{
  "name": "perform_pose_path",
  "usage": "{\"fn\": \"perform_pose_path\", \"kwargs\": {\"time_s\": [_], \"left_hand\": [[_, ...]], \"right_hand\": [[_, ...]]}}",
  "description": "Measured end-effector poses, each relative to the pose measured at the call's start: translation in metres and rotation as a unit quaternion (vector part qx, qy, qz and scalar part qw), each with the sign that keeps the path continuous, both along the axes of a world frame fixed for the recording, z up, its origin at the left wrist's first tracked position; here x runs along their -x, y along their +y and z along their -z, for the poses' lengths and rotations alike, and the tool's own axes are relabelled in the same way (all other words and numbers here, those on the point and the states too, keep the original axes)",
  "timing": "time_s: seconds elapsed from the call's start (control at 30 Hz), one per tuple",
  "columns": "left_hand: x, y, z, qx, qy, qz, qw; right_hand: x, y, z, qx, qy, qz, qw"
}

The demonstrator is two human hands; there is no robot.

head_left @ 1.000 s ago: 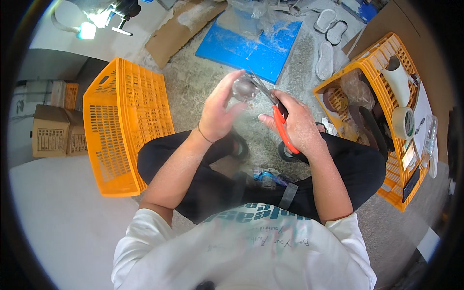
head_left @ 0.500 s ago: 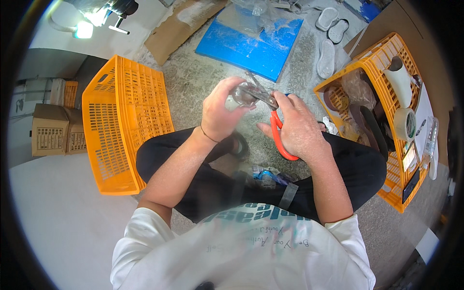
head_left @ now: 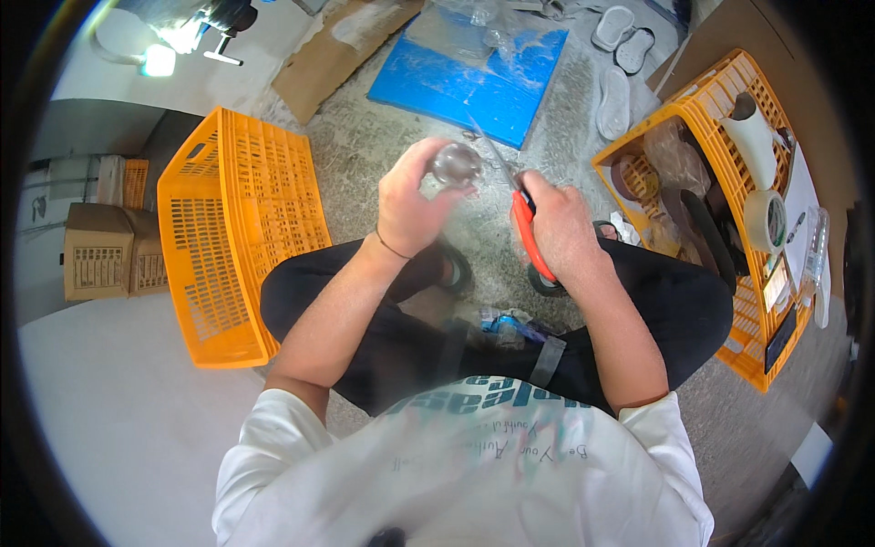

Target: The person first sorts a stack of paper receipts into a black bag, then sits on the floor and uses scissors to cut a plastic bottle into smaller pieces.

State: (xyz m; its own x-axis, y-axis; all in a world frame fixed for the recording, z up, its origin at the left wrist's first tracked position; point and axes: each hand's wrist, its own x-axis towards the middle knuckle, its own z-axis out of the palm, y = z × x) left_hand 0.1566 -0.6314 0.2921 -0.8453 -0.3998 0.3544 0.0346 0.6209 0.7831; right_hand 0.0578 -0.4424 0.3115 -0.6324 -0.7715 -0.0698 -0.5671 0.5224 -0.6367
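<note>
My left hand (head_left: 407,202) grips a small, clear, rounded plastic piece (head_left: 457,166) between thumb and fingers, over the floor in front of my knees. It looks like a cup or a cut bottle end; its exact kind I cannot tell. Wrapped round the red handles of a pair of scissors (head_left: 527,235) is my right hand (head_left: 563,228). Their slim blades point up and away, just right of the clear piece and apart from it. The blades look nearly together, though blur hides their tips.
An orange plastic crate (head_left: 273,214) stands at my left. Another orange crate (head_left: 743,82) at right holds sandpaper rolls and bags, with a tape roll (head_left: 765,221) on its side. Ahead lie a blue board (head_left: 437,89), cardboard (head_left: 337,55) and white shoe soles (head_left: 612,105).
The scissors have come away from the clear piece to the right, and their blades have drawn together. My left hand still holds the piece, now turned slightly.
</note>
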Motion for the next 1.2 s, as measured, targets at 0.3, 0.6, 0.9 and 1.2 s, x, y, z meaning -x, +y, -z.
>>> {"fn": "perform_pose_path", "kwargs": {"time_s": [0.3, 0.6, 0.9, 1.2], "left_hand": [[0.001, -0.01, -0.008, 0.003, 0.001, 0.008, 1.0], [0.004, -0.006, -0.009, 0.056, 0.031, 0.019, 0.998], [0.004, -0.001, -0.011, 0.098, 0.035, 0.017, 0.994], [0.002, 0.002, -0.007, 0.06, 0.031, 0.016, 0.998]], "right_hand": [[0.004, 0.004, -0.011, 0.045, -0.095, 0.028, 0.994], [-0.003, 0.003, -0.018, 0.017, -0.013, -0.01, 1.0], [0.002, 0.002, -0.019, -0.028, -0.007, -0.015, 0.999], [0.006, -0.002, 0.004, 0.002, -0.067, 0.001, 0.998]]}}
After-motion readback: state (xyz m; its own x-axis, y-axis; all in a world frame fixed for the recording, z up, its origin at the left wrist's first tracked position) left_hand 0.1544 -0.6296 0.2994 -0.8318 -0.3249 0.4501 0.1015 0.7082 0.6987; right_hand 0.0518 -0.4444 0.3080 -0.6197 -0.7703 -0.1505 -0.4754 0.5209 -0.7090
